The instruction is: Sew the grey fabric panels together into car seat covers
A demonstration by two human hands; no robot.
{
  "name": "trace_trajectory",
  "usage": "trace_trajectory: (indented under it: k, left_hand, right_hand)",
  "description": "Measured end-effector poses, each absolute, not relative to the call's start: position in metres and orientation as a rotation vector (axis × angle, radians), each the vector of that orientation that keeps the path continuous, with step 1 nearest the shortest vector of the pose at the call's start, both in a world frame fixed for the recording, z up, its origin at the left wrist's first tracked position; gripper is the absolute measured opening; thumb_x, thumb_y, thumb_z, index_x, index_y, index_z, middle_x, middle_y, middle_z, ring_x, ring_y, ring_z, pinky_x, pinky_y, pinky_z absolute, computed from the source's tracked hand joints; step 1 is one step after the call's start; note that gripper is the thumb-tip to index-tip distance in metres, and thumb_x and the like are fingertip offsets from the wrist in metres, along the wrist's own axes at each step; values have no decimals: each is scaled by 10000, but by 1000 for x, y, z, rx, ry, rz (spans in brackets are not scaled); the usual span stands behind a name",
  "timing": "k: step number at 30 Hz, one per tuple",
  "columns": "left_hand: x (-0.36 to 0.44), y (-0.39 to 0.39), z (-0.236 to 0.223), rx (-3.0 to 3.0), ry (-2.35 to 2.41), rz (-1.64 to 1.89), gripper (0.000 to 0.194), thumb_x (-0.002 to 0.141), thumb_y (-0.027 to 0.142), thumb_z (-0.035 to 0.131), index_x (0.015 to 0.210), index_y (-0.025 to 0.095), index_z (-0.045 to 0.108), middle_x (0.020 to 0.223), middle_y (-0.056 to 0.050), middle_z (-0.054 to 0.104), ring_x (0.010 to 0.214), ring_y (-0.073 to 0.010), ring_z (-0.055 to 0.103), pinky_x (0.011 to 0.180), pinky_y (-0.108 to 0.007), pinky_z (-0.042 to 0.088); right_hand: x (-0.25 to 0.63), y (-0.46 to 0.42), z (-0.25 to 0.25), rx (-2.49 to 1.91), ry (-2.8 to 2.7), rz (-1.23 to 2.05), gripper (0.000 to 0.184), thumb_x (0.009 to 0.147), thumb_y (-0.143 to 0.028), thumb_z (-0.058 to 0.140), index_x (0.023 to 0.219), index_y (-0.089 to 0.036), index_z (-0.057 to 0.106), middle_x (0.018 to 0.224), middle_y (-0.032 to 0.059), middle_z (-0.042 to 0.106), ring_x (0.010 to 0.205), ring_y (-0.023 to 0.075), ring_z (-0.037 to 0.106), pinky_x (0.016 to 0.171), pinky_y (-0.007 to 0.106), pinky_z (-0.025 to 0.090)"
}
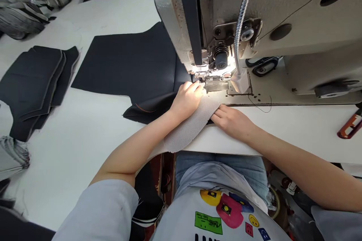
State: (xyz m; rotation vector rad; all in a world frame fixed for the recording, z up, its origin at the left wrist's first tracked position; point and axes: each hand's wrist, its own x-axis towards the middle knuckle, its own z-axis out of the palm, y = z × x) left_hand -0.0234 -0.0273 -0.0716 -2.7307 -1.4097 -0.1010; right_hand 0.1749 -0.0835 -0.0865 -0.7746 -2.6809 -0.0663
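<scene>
A large black leather-like panel [127,60] lies on the table and runs under the head of a sewing machine [220,60]. On top of it, by the presser foot, is a grey mesh-backed piece [188,131]. My left hand [189,99] presses on the grey piece close to the needle area, fingers together at its edge. My right hand [230,120] pinches the right edge of the same piece. A fold of the black panel with orange stitching shows left of my left wrist. The needle tip is hidden by glare and my fingers.
Stacked black cut pieces [36,86] lie on the left of the white table [85,150]. Bundles of grey pieces [22,15] sit at the far left. Black-handled scissors [265,66] rest under the machine arm. An orange-handled tool [350,125] lies at the right edge.
</scene>
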Motion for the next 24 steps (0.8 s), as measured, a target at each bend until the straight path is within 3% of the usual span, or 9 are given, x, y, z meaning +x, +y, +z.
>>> trace_trajectory:
  k: [8,13,19,24]
  left_hand:
    - [-20,-27,-72,-2717,-1468,-54,334,1013,210,388,1162,127,676,1333,-131,627,1090,-273,582,902,-407,448]
    - [-15,-28,-70,-2691,-1519,-32,369,1029,247,353,1188,105,654,1336,-154,620,1072,-286,571,885,-419,445]
    - [-9,-31,-65,-2674,-1569,63,307,997,188,408,1157,151,667,1392,-123,580,1084,-289,551,885,-419,447]
    - [-6,-34,-61,-2654,-1638,43,343,1010,260,406,1232,121,627,1391,-158,549,1165,-297,502,946,-416,438]
  right_hand:
    - [177,-84,-88,-817,-2644,-39,291,895,19,442,790,-157,649,808,89,657,831,218,562,734,303,474]
    - [182,-81,-86,-823,-2651,2,277,891,25,447,815,-149,649,851,90,668,884,219,574,789,294,485]
    - [186,-81,-83,-819,-2644,-31,294,893,31,429,819,-141,655,816,90,662,840,215,578,733,288,481]
    - [188,-80,-80,-815,-2633,-47,277,867,56,445,808,-118,652,822,101,672,836,213,593,715,282,483]
